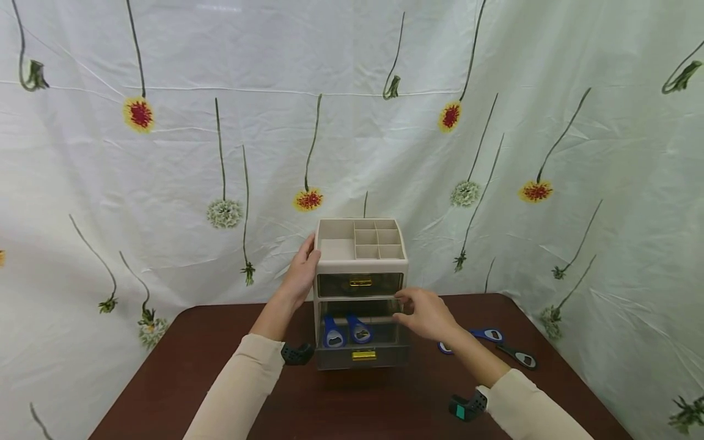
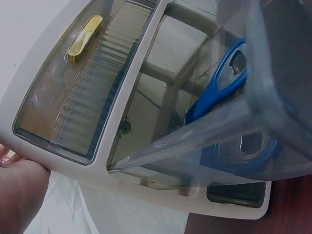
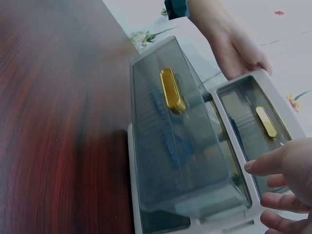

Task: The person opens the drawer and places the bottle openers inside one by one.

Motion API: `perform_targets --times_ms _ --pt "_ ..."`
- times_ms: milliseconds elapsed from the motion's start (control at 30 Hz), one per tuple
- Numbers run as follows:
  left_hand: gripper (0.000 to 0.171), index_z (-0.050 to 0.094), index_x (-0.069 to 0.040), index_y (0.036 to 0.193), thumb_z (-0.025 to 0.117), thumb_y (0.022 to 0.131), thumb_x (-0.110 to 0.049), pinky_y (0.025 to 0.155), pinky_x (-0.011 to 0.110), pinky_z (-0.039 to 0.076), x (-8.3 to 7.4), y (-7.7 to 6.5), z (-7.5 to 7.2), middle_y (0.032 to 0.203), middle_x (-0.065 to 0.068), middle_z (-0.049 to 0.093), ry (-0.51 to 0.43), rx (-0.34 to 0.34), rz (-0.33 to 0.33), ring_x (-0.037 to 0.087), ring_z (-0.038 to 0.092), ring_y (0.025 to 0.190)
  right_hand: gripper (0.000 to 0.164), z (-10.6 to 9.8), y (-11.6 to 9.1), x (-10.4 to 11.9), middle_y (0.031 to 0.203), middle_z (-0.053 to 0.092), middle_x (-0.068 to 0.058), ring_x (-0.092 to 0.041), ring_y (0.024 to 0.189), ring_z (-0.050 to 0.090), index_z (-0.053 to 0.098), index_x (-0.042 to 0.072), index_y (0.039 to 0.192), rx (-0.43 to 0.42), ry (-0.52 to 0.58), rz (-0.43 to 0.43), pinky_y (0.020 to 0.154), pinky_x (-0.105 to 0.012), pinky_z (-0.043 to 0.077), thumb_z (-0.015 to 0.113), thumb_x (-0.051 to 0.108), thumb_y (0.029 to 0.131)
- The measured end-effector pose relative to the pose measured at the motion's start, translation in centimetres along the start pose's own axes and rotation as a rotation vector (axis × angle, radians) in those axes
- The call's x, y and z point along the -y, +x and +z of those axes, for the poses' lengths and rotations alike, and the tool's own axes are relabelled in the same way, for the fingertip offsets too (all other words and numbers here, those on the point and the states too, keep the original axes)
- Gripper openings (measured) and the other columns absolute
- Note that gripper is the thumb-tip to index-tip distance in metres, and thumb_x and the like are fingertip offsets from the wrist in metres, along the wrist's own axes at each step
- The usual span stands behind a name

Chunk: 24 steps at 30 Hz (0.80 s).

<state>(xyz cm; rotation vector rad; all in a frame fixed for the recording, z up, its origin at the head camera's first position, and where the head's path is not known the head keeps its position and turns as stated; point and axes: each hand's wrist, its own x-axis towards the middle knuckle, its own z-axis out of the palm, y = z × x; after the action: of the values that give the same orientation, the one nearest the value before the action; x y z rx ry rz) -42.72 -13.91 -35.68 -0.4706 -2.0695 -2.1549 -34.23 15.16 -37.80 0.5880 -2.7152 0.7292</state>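
A cream desk organizer [image 1: 361, 266] with see-through drawers stands on the table. Its middle drawer [image 1: 363, 357] is pulled out, and two blue bottle openers [image 1: 333, 338] lie inside. My left hand [image 1: 301, 269] rests against the organizer's left side; in the left wrist view only part of that hand [image 2: 23, 197] shows at the edge. At the organizer's right side is my right hand [image 1: 426, 313], its fingers apart and holding nothing. The right wrist view shows its thumb close to the frame between the drawers, beside the upper drawer [image 3: 256, 122], which is closed.
On the dark wooden table [image 1: 220, 366], right of the organizer, lie a blue bottle opener [image 1: 488, 334], a black one [image 1: 517, 356] and another blue one partly hidden by my right arm. A white flowered cloth [image 1: 352, 153] hangs behind. The organizer's top has several compartments.
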Motion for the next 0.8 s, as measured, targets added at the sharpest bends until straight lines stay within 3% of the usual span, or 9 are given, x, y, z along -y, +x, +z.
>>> perform_targets --times_ms 233,600,800 --pt "0.059 0.009 -0.012 0.168 0.032 0.114 -0.016 0.122 0.047 0.016 0.1 0.1 0.0 0.171 0.010 0.012 -0.007 0.006 0.003 0.028 0.015 0.154 0.042 -1.3 -0.5 -2.0 0.115 0.071 -0.014 -0.034 0.100 0.069 0.071 0.005 0.128 0.003 0.011 0.064 0.079 -0.051 0.055 0.083 0.018 0.090" --pt "0.059 0.009 -0.010 0.167 0.033 0.114 -0.015 0.122 0.046 0.017 -0.1 0.0 0.0 0.171 0.012 0.012 0.003 0.001 0.000 0.028 0.016 0.153 0.043 -3.4 -1.9 -5.7 0.117 0.070 -0.016 -0.031 0.097 0.069 0.070 0.004 0.130 -0.009 0.049 0.157 0.071 -0.045 0.056 0.081 0.019 0.091" --pt "0.060 0.009 -0.011 0.168 0.034 0.114 -0.016 0.122 0.046 0.017 -0.1 -0.1 0.0 0.171 0.010 0.012 -0.002 -0.004 -0.014 0.027 0.015 0.154 0.042 -4.1 -3.0 -7.7 0.115 0.071 -0.015 -0.031 0.097 0.069 0.070 0.003 0.128 -0.013 0.035 0.181 0.075 -0.048 0.056 0.081 0.021 0.092"
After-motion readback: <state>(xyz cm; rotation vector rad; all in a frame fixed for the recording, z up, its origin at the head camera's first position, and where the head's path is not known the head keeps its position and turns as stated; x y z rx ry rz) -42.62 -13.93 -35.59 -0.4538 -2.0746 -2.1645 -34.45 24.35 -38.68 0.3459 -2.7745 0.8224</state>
